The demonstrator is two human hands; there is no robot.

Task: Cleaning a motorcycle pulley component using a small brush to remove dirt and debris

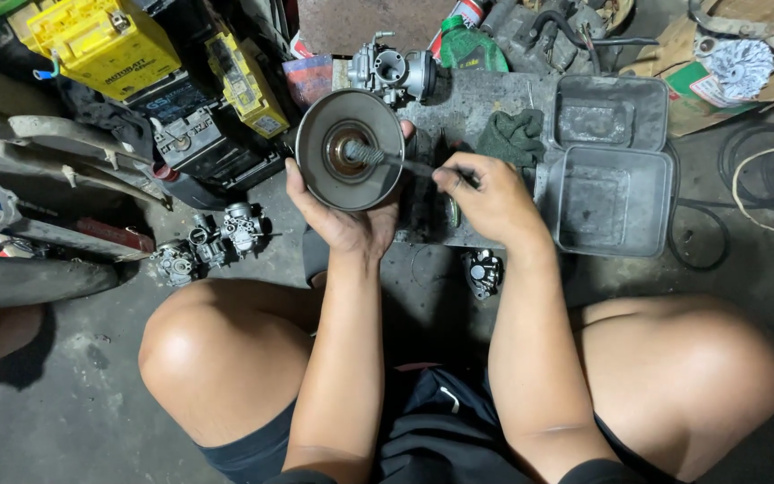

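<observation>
Low on the workshop floor [64, 394], squatting, knees wide. My left hand [344, 220] cradles a round metal pulley disc [349, 149] from below, fingers [402, 130] wrapped over its rim, clamped on it, face tilted up toward me. Threaded shaft stands out of the disc's centre hub. My right hand [487, 199] pinches a thin dark brush [394, 161], fingers together on its handle; the bristle end touches the shaft at the hub.

Behind the disc: a greasy dark slab lying on the floor, with a carburetor [393, 72] at its far edge and a dark green rag [512, 136] just right of my right hand. Right of the slab, an open grey metal tray [609, 199], a second tray touching its far edge. Green bottle [470, 49] beyond the carburetor.

Left of my left knee, a cluster of small carburetors [208, 244] on the floor. Farther left and back, yellow batteries [105, 40] stacked with black ones. Small black part [482, 272] on the floor between my forearms. Black cable loops at the right edge.
</observation>
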